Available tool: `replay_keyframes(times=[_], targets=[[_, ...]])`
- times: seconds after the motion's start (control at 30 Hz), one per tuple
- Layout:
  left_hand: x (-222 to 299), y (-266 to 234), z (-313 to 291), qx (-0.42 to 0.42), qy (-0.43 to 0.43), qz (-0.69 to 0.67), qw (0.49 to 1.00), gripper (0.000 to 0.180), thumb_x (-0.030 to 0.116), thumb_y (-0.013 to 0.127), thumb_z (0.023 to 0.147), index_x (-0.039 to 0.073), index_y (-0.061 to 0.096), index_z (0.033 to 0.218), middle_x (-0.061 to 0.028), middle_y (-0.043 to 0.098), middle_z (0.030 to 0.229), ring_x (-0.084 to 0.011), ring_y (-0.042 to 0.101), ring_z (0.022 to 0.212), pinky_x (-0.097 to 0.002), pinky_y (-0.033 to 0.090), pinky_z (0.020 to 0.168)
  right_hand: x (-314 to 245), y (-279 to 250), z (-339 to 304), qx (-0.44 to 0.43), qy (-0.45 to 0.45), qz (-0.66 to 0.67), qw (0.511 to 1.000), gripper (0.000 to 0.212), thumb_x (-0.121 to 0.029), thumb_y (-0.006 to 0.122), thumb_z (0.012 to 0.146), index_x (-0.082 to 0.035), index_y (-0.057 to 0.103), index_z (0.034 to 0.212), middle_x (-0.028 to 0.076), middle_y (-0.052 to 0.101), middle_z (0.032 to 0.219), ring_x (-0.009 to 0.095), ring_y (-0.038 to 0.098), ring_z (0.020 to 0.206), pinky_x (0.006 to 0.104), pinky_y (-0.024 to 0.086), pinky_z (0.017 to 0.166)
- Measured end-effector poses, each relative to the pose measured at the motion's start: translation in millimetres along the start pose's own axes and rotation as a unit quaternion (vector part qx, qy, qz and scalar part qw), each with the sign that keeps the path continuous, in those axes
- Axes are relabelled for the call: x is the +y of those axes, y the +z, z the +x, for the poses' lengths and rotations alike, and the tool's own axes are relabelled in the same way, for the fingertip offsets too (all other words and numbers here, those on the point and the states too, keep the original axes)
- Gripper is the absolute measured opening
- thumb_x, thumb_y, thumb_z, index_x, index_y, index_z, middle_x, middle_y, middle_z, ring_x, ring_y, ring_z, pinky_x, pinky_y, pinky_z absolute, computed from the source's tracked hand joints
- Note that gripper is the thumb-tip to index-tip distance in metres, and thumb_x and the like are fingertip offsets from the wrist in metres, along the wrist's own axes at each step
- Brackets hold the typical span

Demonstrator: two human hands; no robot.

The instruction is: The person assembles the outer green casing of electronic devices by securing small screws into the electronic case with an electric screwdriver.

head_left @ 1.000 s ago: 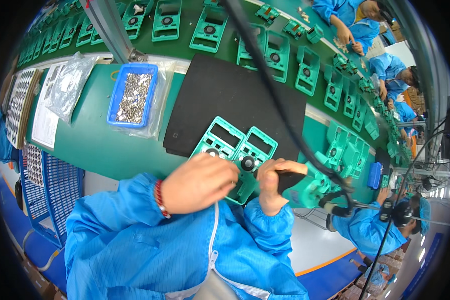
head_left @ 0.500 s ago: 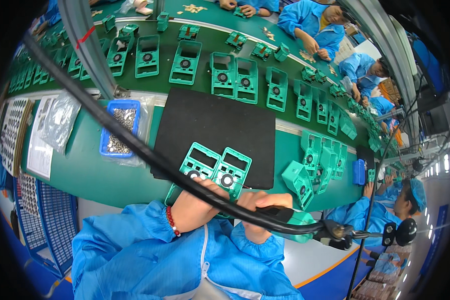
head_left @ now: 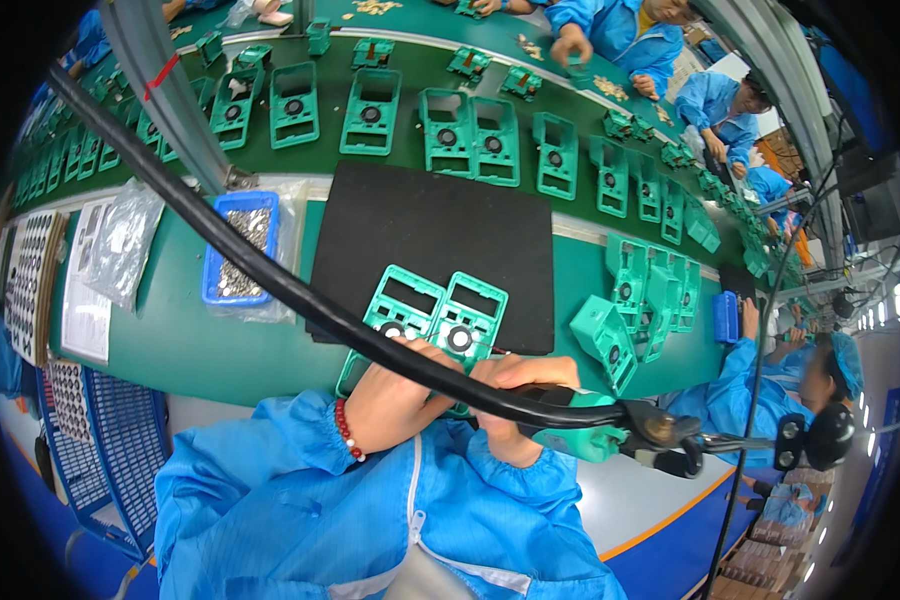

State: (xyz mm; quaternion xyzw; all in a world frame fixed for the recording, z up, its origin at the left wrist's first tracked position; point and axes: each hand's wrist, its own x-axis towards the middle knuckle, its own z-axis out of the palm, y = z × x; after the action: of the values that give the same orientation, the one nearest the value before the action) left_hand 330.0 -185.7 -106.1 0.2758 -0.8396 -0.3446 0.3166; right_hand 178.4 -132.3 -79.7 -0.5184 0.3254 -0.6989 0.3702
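Observation:
Two green plastic housings lie side by side at the near edge of a black mat, the left housing and the right housing, each with a round black part in it. My left hand curls over the near end of the left housing and holds it. My right hand grips a green electric screwdriver that lies nearly level, just in front of the right housing. Its thick black cable runs up to the left across both housings. The screwdriver's tip is hidden behind my hands.
A blue tray of small screws stands left of the mat beside a plastic bag. A heap of green housings lies right of the mat. More housings ride the green belt behind. Other people in blue coats work at right.
The view has tipped down and my hands sit lower, nearer my body. The screwdriver has swung from upright over the housing to nearly level, and its cable now crosses the housings.

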Motion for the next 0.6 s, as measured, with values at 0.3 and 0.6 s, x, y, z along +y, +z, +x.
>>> replay_keyframes(times=[0.3, 0.6], targets=[[0, 1, 0, 0.022, 0.002, 0.000, 1.000, 0.020, 0.010, 0.078, 0.073, 0.010, 0.064, 0.088, -0.0012, 0.063, 0.085, -0.0205, 0.059, 0.084, -0.0348, 0.038, 0.075, -10, -7, 7, -0.093, 0.000, 0.049, 0.994, 0.038, -0.002, 0.075, 0.088, -0.003, 0.049, 0.116, 0.008, 0.059, 0.075, 0.015, 0.055, 0.065, 0.0320, 0.046, 0.062], [3, -6, -5, 0.005, -0.001, 0.011, 1.000, 0.021, 0.010, 0.077, 0.074, 0.009, 0.065, 0.091, -0.0014, 0.062, 0.085, -0.0203, 0.059, 0.084, -0.0347, 0.037, 0.075, -5, -8, 16, -0.178, -0.047, 0.028, 0.983, 0.040, -0.002, 0.073, 0.089, -0.002, 0.048, 0.121, 0.008, 0.060, 0.077, 0.016, 0.056, 0.063, 0.0330, 0.047, 0.062]])
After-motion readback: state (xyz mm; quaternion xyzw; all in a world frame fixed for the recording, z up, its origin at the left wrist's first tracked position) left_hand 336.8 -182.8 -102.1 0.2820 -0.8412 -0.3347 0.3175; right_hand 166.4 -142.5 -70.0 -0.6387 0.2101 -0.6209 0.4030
